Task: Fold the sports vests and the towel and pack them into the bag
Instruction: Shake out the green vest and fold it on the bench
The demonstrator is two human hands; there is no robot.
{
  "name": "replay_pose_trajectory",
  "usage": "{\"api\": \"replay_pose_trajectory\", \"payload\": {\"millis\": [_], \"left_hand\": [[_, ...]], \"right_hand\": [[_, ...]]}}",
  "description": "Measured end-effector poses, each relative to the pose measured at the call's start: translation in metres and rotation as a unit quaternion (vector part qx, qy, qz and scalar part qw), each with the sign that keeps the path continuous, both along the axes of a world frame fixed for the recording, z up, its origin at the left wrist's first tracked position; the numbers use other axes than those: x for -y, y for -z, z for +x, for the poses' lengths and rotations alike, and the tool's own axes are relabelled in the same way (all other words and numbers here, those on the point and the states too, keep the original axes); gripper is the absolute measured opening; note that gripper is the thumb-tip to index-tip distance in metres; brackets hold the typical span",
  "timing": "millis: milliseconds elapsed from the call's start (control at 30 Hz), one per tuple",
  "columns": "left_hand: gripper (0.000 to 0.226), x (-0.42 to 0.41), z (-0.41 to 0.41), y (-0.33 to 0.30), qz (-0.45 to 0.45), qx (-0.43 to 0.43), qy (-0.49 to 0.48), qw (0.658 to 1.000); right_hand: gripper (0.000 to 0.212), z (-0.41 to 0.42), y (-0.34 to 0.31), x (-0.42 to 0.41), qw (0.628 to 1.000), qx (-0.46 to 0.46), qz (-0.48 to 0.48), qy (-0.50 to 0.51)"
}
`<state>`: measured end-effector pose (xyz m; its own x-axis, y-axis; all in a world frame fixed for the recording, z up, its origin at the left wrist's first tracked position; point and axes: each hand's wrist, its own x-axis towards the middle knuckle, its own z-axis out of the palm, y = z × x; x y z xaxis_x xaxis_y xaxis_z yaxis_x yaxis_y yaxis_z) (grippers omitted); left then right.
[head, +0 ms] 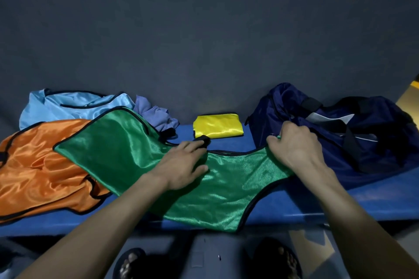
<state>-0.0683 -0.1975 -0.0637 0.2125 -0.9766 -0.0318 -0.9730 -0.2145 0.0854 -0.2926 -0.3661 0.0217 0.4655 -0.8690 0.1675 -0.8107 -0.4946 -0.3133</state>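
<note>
A green vest (136, 154) with black trim lies spread across the blue bench (340, 208). My left hand (183, 165) rests flat on its middle, fingers straight, near a black strap. At the vest's right shoulder my right hand (294, 145) pinches the fabric, close against the navy bag (353, 133). An orange vest (43, 167) lies crumpled at the left, partly under the green one. Behind it are a light blue vest (68, 106) and a purple-blue towel (156, 113). A folded yellow vest (217, 125) sits at the back middle.
A dark grey wall rises directly behind the bench. My sandalled feet (204, 263) stand on the floor below the bench's front edge. The bag fills the bench's right end.
</note>
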Motion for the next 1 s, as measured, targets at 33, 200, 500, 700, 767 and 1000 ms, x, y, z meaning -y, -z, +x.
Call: {"api": "replay_pose_trajectory", "payload": {"millis": [33, 200, 500, 700, 767, 1000], "left_hand": [[0.074, 0.0, -0.002, 0.002, 0.037, -0.015, -0.001, 0.999], [0.059, -0.004, 0.001, 0.01, -0.03, -0.062, 0.017, 0.997], [0.042, -0.03, 0.066, -0.016, -0.094, 0.122, -0.167, 0.974], [0.028, -0.038, 0.096, -0.032, -0.071, 0.178, -0.207, 0.959], [0.026, -0.037, 0.099, -0.037, -0.022, 0.181, -0.203, 0.962], [0.036, -0.035, 0.108, -0.041, 0.038, 0.139, -0.173, 0.974]], "right_hand": [[0.028, 0.0, 0.001, 0.001, 1.0, 0.02, 0.002, -0.001], [0.02, -0.001, 0.003, 0.006, 0.995, 0.103, 0.002, 0.001], [0.015, -0.004, 0.009, 0.004, 0.99, 0.133, -0.039, -0.025], [0.016, -0.001, 0.011, 0.003, 0.99, 0.126, -0.056, -0.038], [0.016, 0.0, 0.011, 0.003, 0.99, 0.121, -0.059, -0.042], [0.017, 0.005, 0.013, 0.006, 0.989, 0.116, -0.072, -0.05]]}}
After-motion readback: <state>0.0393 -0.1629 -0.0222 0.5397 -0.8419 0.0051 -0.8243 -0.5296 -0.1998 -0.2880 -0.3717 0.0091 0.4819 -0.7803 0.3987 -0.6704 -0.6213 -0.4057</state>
